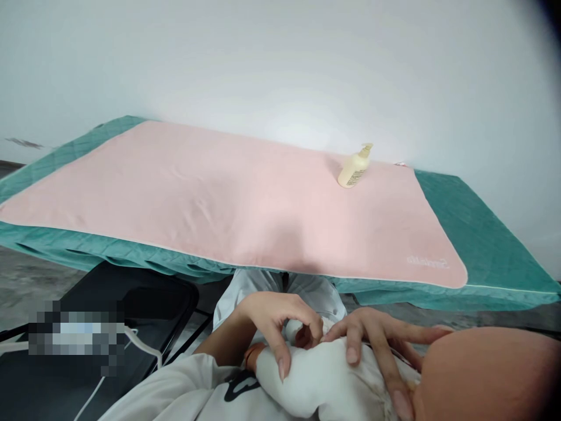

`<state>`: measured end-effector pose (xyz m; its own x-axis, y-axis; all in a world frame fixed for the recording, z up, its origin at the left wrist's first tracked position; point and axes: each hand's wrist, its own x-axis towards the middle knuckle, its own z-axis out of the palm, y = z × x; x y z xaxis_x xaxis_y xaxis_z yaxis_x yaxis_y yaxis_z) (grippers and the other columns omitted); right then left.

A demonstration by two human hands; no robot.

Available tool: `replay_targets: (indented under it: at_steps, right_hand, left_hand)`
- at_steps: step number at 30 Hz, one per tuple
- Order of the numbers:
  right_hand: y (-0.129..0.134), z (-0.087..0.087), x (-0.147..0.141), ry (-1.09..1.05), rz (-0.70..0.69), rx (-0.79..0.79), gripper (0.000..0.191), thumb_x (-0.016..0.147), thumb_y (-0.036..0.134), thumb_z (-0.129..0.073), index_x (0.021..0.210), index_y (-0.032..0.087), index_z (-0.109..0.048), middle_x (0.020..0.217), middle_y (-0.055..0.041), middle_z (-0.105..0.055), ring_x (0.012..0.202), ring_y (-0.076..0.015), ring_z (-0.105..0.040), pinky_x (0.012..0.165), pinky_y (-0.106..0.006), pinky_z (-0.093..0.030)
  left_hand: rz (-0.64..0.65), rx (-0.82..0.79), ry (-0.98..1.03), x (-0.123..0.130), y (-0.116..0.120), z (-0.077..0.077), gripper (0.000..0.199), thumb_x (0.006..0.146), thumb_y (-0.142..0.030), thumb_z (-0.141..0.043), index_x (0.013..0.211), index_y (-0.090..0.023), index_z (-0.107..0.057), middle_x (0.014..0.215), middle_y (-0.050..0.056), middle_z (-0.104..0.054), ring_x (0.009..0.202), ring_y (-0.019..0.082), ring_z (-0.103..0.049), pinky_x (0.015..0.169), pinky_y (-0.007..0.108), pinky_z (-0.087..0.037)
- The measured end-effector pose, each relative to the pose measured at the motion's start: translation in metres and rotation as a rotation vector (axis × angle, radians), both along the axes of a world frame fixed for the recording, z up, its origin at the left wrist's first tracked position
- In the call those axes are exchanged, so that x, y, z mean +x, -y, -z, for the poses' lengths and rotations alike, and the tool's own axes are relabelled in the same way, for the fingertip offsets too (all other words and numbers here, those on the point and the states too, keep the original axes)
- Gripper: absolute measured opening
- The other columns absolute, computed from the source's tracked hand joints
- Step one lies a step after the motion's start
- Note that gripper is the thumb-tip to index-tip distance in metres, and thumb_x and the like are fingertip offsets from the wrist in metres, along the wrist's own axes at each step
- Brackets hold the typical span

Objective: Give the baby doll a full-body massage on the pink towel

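Note:
A baby doll [307,380] in white clothes lies across my lap, its smooth, hairless head [486,374] at the lower right. My left hand [284,321] bends over the doll's middle, thumb on the white cloth and the other fingers curled into it. What exactly sits between those fingertips is partly hidden. Spread across the doll's upper body is my right hand [381,336], with its fingers apart and resting on the clothes. The index fingertips of both hands nearly meet at the front of the garment.
Ahead stands a bed with a green cover [477,228] and a pink mat [184,181]. A cream pump bottle [353,169] stands on the mat near the wall. On my left is a black chair [144,304] with a white cable [146,345] and a blurred-out object.

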<state>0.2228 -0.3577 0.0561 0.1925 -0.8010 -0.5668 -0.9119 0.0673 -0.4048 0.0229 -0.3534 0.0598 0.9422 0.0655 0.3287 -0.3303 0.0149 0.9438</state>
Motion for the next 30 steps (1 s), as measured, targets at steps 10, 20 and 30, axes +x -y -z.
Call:
replay_targets:
  at_steps: [10,20,30]
  right_hand:
    - [0.023,-0.024,-0.004,-0.392,-0.625,0.182,0.103,0.053,0.075,-0.062,0.149,0.046,-0.035,0.062,0.0042,-0.074,0.134,-0.0353,-0.052,0.093,-0.055,-0.053]
    - [0.022,-0.034,-0.008,-0.527,-0.929,0.373,0.078,0.043,0.073,-0.066,0.117,0.051,-0.068,0.044,0.0014,-0.065,0.125,-0.0379,-0.059,0.092,-0.052,-0.050]
    - [0.022,-0.042,-0.012,-0.434,-0.763,0.329,0.067,0.046,0.071,-0.064,0.111,0.055,-0.069,0.041,0.0004,-0.062,0.126,-0.0352,-0.058,0.091,-0.050,-0.050]
  left_hand:
    - [0.075,0.021,-0.064,-0.001,-0.004,0.010,0.054,0.060,-0.054,-0.085,0.089,-0.020,-0.056,0.079,0.000,-0.059,0.067,0.010,-0.054,0.071,0.021,-0.049]
    - [0.056,0.068,0.088,0.000,-0.005,0.010,0.046,0.069,-0.049,-0.081,0.094,-0.021,-0.055,0.082,0.002,-0.058,0.067,0.011,-0.054,0.069,0.021,-0.048]
    - [0.077,0.067,0.040,-0.001,-0.006,0.012,0.048,0.068,-0.053,-0.081,0.095,-0.022,-0.056,0.084,0.003,-0.059,0.069,0.012,-0.054,0.070,0.023,-0.049]
